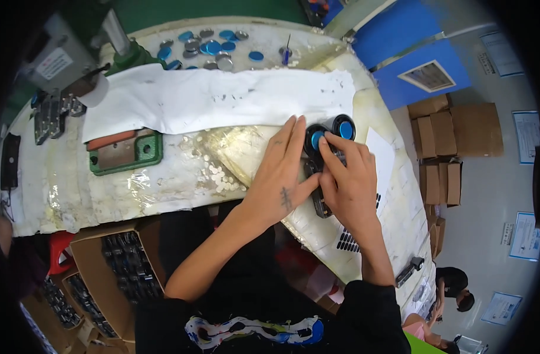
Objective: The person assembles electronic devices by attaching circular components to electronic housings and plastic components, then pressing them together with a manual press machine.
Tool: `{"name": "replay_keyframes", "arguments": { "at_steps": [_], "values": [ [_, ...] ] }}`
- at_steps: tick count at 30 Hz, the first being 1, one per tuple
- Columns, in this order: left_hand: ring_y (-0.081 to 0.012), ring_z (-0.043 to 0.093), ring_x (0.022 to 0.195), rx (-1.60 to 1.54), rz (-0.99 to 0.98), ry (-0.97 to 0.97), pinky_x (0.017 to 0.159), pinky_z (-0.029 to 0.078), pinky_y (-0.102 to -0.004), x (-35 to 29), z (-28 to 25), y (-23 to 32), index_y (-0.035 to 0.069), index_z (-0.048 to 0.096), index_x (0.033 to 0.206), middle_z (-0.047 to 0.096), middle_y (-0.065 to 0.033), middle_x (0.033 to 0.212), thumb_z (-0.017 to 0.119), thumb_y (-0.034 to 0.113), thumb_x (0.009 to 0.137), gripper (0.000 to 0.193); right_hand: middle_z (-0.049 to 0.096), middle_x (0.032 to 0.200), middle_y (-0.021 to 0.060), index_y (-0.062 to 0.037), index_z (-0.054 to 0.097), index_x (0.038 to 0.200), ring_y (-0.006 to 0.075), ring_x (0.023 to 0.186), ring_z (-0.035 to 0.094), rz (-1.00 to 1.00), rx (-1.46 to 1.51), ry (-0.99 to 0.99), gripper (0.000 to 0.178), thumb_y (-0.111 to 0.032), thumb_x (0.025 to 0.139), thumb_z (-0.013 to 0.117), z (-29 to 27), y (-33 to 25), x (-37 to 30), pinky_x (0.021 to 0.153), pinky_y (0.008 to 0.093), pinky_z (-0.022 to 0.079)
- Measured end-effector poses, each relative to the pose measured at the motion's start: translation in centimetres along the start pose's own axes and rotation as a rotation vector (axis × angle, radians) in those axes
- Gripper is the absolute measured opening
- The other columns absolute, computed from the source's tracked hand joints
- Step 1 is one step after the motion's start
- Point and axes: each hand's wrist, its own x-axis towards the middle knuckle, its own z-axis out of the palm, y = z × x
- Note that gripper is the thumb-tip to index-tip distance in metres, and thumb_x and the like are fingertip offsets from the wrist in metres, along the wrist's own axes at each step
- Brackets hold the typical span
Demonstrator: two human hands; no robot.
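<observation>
A black device point(323, 206) with two round, cup-like ends and blue discs in them lies at the right part of the workbench. My left hand point(279, 171) rests along its left side, fingers stretched out flat and thumb against its body. My right hand point(352, 180) is closed at its right side, a fingertip at the nearer blue disc point(318, 139) and the thumb low on the body. The other blue disc point(346, 130) shows uncovered. Part of the device's body is hidden under my fingers.
Across the bench point(181, 189) runs a white cloth point(223, 100). Loose blue and silver discs point(213, 47) lie beyond it, near an upright screwdriver point(286, 54). A green fixture point(128, 154) sits left. Below stands a carton point(93, 259) of black parts. Two people point(453, 289) are at lower right.
</observation>
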Motion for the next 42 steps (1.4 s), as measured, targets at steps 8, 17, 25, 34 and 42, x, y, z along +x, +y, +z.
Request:
{"name": "replay_keyframes", "arguments": {
  "at_steps": [8,17,25,34,42],
  "values": [
    [-0.0399,0.055,0.115,0.026,-0.104,0.093,0.1,0.044,-0.0434,-2.2,-1.0,1.6,-0.01,0.033,0.147,0.056,-0.0266,0.126,0.075,0.013,0.085,0.078,0.061,0.114,0.015,-0.006,0.059,0.134,0.0344,0.102,0.059,0.437,0.157,0.084,0.065,-0.019,0.075,0.083,0.4,-3.9,-6.6,0.088,0.0416,0.048],
    [-0.0431,0.068,0.076,-0.51,-0.346,-0.01,0.068,0.054,-0.041,-6.9,-1.4,4.5,-0.015,0.038,0.139,0.066,-0.0287,0.085,0.059,0.022,0.098,0.059,0.066,0.103,0.0092,-0.0015,0.062,0.126,0.0203,0.085,0.061,0.674,0.386,0.123,0.055,-0.005,0.074,0.079,0.5,-6.1,-5.8,0.077,0.0319,0.048],
    [-0.0165,0.061,0.074,-0.616,-0.467,0.288,0.062,0.051,-0.0291,-9.3,-7.0,2.8,-0.001,0.013,0.156,0.061,-0.0157,0.108,0.054,0.021,0.101,0.072,0.065,0.114,0.0114,-0.0005,0.063,0.121,0.0197,0.094,0.062,0.339,0.901,-0.076,0.044,0.001,0.078,0.07,-2.3,-12.2,-2.3,0.076,0.0304,0.049],
    [-0.0166,0.062,0.058,-0.835,-0.517,0.425,0.042,0.039,-0.0233,-5.6,-15.7,1.4,0.013,0.022,0.157,0.064,-0.0178,0.1,0.048,0.022,0.103,0.06,0.066,0.124,0.0187,0.0048,0.061,0.126,0.021,0.1,0.062,-0.078,0.63,0.465,0.041,-0.006,0.086,0.061,-9.4,-10.4,7.9,0.082,0.0303,0.046],
    [-0.0173,0.06,0.057,-0.754,-0.532,0.566,0.042,0.036,-0.0235,-6.3,-17.8,1.1,0.014,0.022,0.156,0.063,-0.0162,0.099,0.048,0.024,0.104,0.059,0.066,0.131,0.013,-0.012,0.062,0.135,0.024,0.122,0.063,-0.204,0.262,0.708,0.043,-0.035,0.1,0.054,-11.5,-8.3,13.4,0.101,0.0383,0.051]
  ]
}}
